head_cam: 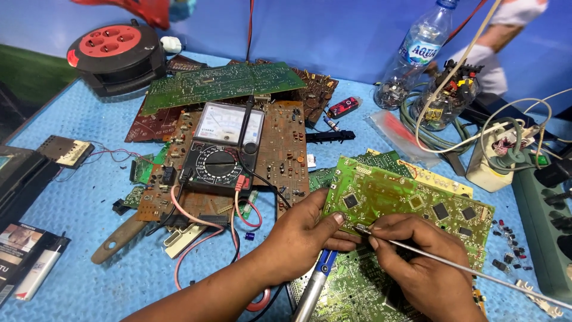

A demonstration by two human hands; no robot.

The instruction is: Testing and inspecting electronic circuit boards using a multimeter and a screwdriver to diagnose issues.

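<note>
an analog multimeter [223,146] lies well beyond the left hand [304,229], which pinches the near edge of a green circuit board [411,206], while just beside it the right hand [417,250] grips a thin metal tool [465,268] touching that edge.

Green circuit board [411,206] studded with black square chips, tilted up on its near edge, pinched at its near-left corner, right of centre on the counter, thin silver soldering wire [453,265] laid slantwise, tip touched to that corner
</note>
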